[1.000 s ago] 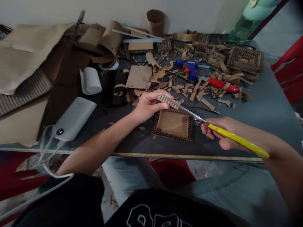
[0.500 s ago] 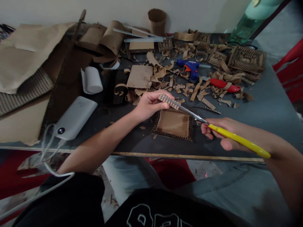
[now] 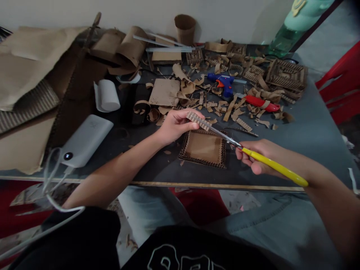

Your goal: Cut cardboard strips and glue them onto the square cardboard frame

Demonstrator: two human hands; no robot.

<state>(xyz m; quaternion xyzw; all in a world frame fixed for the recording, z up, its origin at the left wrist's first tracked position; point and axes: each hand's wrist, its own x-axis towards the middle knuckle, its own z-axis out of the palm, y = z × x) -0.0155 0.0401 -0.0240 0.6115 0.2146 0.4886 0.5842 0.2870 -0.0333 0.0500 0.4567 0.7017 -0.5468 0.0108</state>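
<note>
Between the thumb and fingers of my left hand (image 3: 176, 126) is a short corrugated cardboard strip (image 3: 199, 120). My right hand (image 3: 260, 155) is closed on yellow-handled scissors (image 3: 274, 165), whose metal blades point left and lie along the strip's right end. Whether the blades are parted is hard to make out. Below the strip, a square cardboard tray (image 3: 204, 148) with a raised corrugated rim lies on the table (image 3: 152, 168), partly hidden by the strip and blades.
Curled cardboard scraps surround a blue glue gun (image 3: 225, 83) and a red cutter (image 3: 261, 104). A white power bank (image 3: 87, 140) with a cable lies left, near large cardboard sheets (image 3: 28, 138). A green bottle (image 3: 287, 39) stands at the back right.
The whole view has shifted slightly, so most things sit a little further left. Both hands keep their hold on the strip and scissors, in nearly the same pose.
</note>
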